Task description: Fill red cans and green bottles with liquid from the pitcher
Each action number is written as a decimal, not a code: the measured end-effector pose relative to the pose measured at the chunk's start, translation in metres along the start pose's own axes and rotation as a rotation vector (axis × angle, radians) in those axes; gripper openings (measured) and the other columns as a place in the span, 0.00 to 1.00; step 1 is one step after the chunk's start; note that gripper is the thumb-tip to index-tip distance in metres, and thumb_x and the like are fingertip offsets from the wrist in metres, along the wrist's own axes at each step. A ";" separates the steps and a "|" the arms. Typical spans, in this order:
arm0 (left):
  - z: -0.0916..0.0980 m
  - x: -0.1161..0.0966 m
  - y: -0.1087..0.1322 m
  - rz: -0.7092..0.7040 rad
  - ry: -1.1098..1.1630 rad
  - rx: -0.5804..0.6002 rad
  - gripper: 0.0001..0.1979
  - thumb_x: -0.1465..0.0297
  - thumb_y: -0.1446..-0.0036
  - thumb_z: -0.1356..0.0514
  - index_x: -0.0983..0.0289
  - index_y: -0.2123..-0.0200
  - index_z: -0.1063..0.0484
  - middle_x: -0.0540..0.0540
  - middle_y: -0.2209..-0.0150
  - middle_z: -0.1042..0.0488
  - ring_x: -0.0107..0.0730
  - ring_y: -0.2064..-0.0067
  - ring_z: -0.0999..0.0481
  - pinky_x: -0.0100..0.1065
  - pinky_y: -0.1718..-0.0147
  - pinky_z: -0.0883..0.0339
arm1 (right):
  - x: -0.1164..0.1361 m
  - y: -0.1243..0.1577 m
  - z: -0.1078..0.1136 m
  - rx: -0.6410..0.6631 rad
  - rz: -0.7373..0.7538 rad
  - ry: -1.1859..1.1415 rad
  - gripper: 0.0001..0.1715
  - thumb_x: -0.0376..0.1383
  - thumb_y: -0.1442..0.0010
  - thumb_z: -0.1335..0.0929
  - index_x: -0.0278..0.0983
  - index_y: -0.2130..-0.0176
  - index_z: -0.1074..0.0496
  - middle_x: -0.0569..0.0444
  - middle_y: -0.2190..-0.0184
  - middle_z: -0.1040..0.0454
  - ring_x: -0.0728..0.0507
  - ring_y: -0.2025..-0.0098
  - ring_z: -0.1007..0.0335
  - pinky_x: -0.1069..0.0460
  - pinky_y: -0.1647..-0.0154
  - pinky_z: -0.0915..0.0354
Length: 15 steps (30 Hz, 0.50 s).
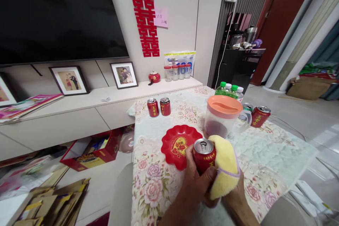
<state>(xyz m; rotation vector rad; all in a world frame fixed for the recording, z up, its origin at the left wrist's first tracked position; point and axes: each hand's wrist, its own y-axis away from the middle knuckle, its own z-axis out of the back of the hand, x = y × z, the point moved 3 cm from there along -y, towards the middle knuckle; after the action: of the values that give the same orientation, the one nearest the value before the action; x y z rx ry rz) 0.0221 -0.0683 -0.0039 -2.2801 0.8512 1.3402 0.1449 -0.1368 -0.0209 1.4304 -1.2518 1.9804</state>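
Observation:
My left hand (194,180) is wrapped round a red drink can (203,155) with a silver top, held upright above the near part of the table. Against the can's right side is a yellow cloth (225,166) with a purple edge, and my right hand (237,194) is behind it, gripping it; most of those fingers are hidden. A red scalloped plate (169,139) with a gold design lies just left of the can. Right behind stands a clear plastic pitcher (217,123) with an orange lid and something dark inside.
Two red cans (153,107) stand at the table's far left. To the right are another red can (261,116), a green-topped can (248,106) and several bottles (227,90). A floral cloth (153,187) covers the table. Beyond, a white cabinet (87,104) holds photo frames and jars.

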 end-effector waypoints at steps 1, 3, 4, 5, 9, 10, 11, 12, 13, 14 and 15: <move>0.002 0.001 -0.001 -0.002 -0.013 -0.009 0.44 0.56 0.45 0.23 0.53 0.34 0.43 0.62 0.35 0.25 0.55 0.37 0.22 0.53 0.36 0.27 | 0.000 -0.001 0.000 0.004 -0.004 0.004 0.21 0.54 0.46 0.25 0.41 0.63 0.21 0.48 0.66 0.16 0.32 0.61 0.16 0.42 0.61 0.19; 0.006 0.001 -0.003 -0.017 -0.055 -0.030 0.44 0.56 0.44 0.23 0.54 0.33 0.44 0.64 0.32 0.27 0.56 0.35 0.24 0.53 0.34 0.30 | -0.001 -0.003 -0.001 0.016 -0.009 0.019 0.21 0.53 0.46 0.25 0.41 0.61 0.19 0.48 0.65 0.16 0.33 0.61 0.17 0.41 0.59 0.20; 0.008 0.001 -0.005 -0.027 -0.080 -0.038 0.44 0.56 0.44 0.23 0.55 0.33 0.44 0.65 0.32 0.28 0.57 0.33 0.25 0.54 0.34 0.31 | -0.002 -0.004 -0.002 0.026 -0.010 0.026 0.21 0.53 0.45 0.26 0.41 0.60 0.18 0.47 0.64 0.15 0.33 0.61 0.18 0.40 0.58 0.20; 0.010 0.000 -0.006 -0.038 -0.102 -0.046 0.45 0.57 0.44 0.23 0.56 0.33 0.44 0.66 0.32 0.28 0.57 0.33 0.26 0.54 0.33 0.31 | -0.003 -0.004 -0.003 0.038 -0.010 0.033 0.21 0.53 0.46 0.26 0.41 0.60 0.17 0.48 0.64 0.15 0.33 0.61 0.18 0.40 0.56 0.20; 0.014 -0.005 -0.010 -0.078 -0.159 -0.094 0.44 0.56 0.44 0.24 0.57 0.33 0.43 0.67 0.32 0.28 0.59 0.30 0.29 0.56 0.30 0.36 | -0.006 -0.004 -0.006 0.070 -0.006 0.049 0.21 0.53 0.45 0.26 0.41 0.60 0.16 0.49 0.64 0.15 0.31 0.56 0.18 0.36 0.48 0.22; 0.014 -0.006 -0.011 -0.082 -0.170 -0.100 0.44 0.56 0.45 0.24 0.57 0.33 0.43 0.67 0.31 0.29 0.60 0.29 0.29 0.57 0.29 0.37 | -0.007 -0.003 -0.006 0.070 -0.007 0.051 0.22 0.53 0.45 0.26 0.41 0.59 0.15 0.48 0.62 0.15 0.31 0.55 0.18 0.36 0.47 0.23; 0.014 -0.005 -0.010 -0.081 -0.179 -0.099 0.45 0.55 0.45 0.24 0.58 0.32 0.43 0.68 0.30 0.29 0.60 0.29 0.30 0.57 0.28 0.38 | -0.007 -0.003 -0.006 0.066 -0.007 0.051 0.23 0.53 0.44 0.26 0.41 0.56 0.15 0.47 0.58 0.14 0.31 0.54 0.18 0.36 0.46 0.23; 0.013 -0.005 -0.010 -0.077 -0.183 -0.091 0.46 0.55 0.44 0.24 0.58 0.31 0.44 0.68 0.30 0.30 0.61 0.28 0.31 0.58 0.28 0.39 | -0.008 -0.002 -0.006 0.059 -0.008 0.049 0.25 0.53 0.43 0.26 0.41 0.54 0.16 0.46 0.55 0.14 0.31 0.52 0.18 0.36 0.46 0.23; 0.013 -0.004 -0.009 -0.068 -0.182 -0.074 0.47 0.54 0.44 0.24 0.58 0.30 0.44 0.69 0.29 0.31 0.62 0.27 0.32 0.58 0.28 0.40 | -0.009 -0.001 -0.005 0.049 -0.007 0.044 0.27 0.54 0.43 0.26 0.41 0.50 0.17 0.45 0.51 0.15 0.31 0.51 0.18 0.37 0.46 0.22; 0.012 -0.003 -0.007 -0.061 -0.178 -0.049 0.48 0.52 0.43 0.25 0.59 0.29 0.45 0.69 0.29 0.31 0.62 0.27 0.33 0.58 0.28 0.40 | -0.010 -0.001 -0.005 0.038 -0.005 0.035 0.31 0.54 0.42 0.26 0.41 0.46 0.18 0.44 0.48 0.16 0.31 0.50 0.18 0.37 0.47 0.22; 0.011 -0.003 -0.006 -0.056 -0.174 -0.019 0.48 0.51 0.42 0.26 0.59 0.28 0.45 0.69 0.28 0.31 0.63 0.27 0.34 0.58 0.27 0.40 | -0.011 0.000 -0.004 0.026 -0.001 0.024 0.35 0.55 0.42 0.26 0.40 0.42 0.21 0.43 0.46 0.16 0.31 0.50 0.18 0.38 0.49 0.21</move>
<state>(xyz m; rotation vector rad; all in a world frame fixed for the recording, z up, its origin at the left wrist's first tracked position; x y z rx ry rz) 0.0175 -0.0563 -0.0066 -2.1469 0.7142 1.5008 0.1470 -0.1317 -0.0313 1.4149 -1.2189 2.0141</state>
